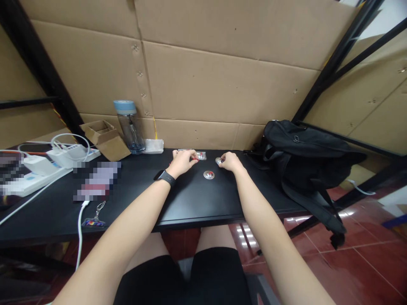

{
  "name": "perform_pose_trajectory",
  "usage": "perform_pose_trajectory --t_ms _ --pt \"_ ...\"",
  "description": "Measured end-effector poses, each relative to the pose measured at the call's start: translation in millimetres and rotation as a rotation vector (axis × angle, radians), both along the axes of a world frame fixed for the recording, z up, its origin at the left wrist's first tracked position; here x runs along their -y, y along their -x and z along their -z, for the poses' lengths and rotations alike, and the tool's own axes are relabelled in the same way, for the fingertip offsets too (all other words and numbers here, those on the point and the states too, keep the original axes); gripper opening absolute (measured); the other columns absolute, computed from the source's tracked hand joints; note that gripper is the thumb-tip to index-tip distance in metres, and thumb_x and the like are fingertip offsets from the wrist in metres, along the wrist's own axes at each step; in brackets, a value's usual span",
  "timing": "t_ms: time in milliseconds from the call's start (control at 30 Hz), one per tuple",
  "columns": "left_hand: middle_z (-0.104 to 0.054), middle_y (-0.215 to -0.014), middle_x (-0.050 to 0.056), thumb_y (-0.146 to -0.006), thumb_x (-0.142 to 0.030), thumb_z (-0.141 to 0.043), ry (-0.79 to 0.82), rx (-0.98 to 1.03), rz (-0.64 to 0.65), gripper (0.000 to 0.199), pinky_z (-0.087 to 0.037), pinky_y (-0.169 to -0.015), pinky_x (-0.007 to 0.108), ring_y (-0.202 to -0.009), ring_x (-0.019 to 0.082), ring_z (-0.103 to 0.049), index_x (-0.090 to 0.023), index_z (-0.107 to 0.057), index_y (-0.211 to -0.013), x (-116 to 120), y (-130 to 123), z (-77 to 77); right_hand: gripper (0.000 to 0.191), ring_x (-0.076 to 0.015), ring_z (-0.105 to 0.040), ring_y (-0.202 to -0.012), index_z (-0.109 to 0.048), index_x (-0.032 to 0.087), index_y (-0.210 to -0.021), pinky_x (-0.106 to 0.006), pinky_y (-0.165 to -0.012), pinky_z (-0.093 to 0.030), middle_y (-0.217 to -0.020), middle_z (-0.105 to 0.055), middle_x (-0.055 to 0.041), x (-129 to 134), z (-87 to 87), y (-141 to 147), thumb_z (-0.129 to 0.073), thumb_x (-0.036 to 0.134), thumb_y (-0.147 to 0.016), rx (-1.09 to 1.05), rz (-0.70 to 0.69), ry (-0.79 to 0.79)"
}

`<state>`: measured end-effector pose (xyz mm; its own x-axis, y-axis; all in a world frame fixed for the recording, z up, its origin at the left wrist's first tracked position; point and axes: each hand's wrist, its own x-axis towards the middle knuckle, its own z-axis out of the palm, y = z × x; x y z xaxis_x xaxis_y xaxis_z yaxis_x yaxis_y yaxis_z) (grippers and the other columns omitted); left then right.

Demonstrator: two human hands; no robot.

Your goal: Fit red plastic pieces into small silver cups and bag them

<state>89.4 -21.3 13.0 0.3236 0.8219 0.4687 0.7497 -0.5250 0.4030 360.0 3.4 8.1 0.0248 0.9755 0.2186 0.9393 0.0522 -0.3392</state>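
Note:
My left hand point(185, 162), with a dark watch point(164, 177) on its wrist, rests near the back of the black table, fingers curled and pressed together. Bits of red show around its fingertips, but what they grip is mostly hidden. Just right of them lies a small clear packet point(201, 155) with something red and silvery in it. My right hand point(230, 162) pinches a small round silvery disc point(218, 161) at its edge. Between the hands and a little nearer to me, a similar round disc point(209, 174) with a red centre lies flat on the table point(193, 203).
A black bag point(305, 148) fills the right end, its strap hanging over the edge. Leftward stand a clear bottle point(129, 131), an open cardboard box point(106, 137), a white packet point(154, 146), a blurred-out phone point(100, 180) on a cable, and power strips point(41, 173). Cardboard point(206, 84) walls the back.

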Motion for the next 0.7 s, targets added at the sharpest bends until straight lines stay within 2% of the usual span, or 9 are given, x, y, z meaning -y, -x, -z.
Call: perform_pose_trajectory --t_ms 133,233,333,433,500,700 --pt "-0.08 -0.1 0.002 -0.091 -0.04 -0.069 -0.012 -0.001 -0.032 0.013 -0.027 -0.093 0.042 -0.105 0.026 -0.068 -0.03 -0.076 -0.095 0.2 -1.6 -0.9 0.056 -0.0299 -0.071 -0.101 -0.074 0.025 -0.112 -0.036 -0.083 -0.054 -0.11 -0.076 -0.0103 4.5 -2.4 5.6 -0.088 0.028 -0.058 -0.031 0.002 -0.085" --pt "-0.08 -0.1 0.003 -0.092 -0.043 -0.067 -0.002 0.008 -0.065 0.017 -0.029 -0.093 0.043 -0.103 0.027 -0.068 -0.03 -0.078 -0.092 2.0 -3.1 -4.7 0.046 -0.0274 -0.07 -0.099 -0.074 0.027 -0.106 -0.036 -0.084 -0.054 -0.107 -0.077 -0.0062 4.8 -2.9 8.8 -0.085 0.028 -0.061 -0.131 -0.048 -0.172" --pt "-0.079 -0.101 0.003 -0.093 -0.043 -0.065 0.028 0.083 -0.082 0.018 -0.032 -0.095 0.044 -0.103 0.027 -0.068 -0.029 -0.078 -0.094 4.8 -4.9 -8.3 0.043 -0.0231 -0.071 -0.089 -0.072 0.024 -0.106 -0.037 -0.085 -0.057 -0.106 -0.076 -0.0064 5.2 -3.0 17.5 -0.083 0.028 -0.064 -0.411 -0.212 -0.222" --pt "-0.076 -0.111 0.002 -0.092 -0.042 -0.066 0.039 0.21 -0.068 0.017 -0.038 -0.097 0.041 -0.11 0.026 -0.065 -0.029 -0.077 -0.093 4.9 -7.1 -7.8 0.054 -0.0205 -0.071 -0.088 -0.068 0.02 -0.113 -0.038 -0.086 -0.059 -0.112 -0.075 -0.009 10.0 -2.8 34.6 -0.086 0.033 -0.064 -0.788 -0.492 -0.174" --pt "-0.072 -0.117 0.002 -0.09 -0.039 -0.068 0.034 0.288 -0.059 0.015 -0.041 -0.098 0.039 -0.114 0.025 -0.063 -0.028 -0.077 -0.092 2.4 -8.7 -5.0 0.059 -0.0199 -0.072 -0.09 -0.066 0.021 -0.115 -0.038 -0.088 -0.06 -0.115 -0.073 -0.0098 15.6 -2.5 48.1 -0.088 0.035 -0.062 -0.956 -0.609 -0.126" --pt "-0.067 -0.114 0.005 -0.088 -0.034 -0.07 0.019 0.406 -0.032 0.012 -0.045 -0.103 0.039 -0.115 0.025 -0.061 -0.025 -0.078 -0.089 -9.8 -12.3 6.3 0.057 -0.0207 -0.072 -0.097 -0.066 0.021 -0.111 -0.037 -0.092 -0.06 -0.118 -0.073 -0.0099 27.6 -1.7 69.8 -0.091 0.036 -0.062 -1.099 -0.646 -0.122"
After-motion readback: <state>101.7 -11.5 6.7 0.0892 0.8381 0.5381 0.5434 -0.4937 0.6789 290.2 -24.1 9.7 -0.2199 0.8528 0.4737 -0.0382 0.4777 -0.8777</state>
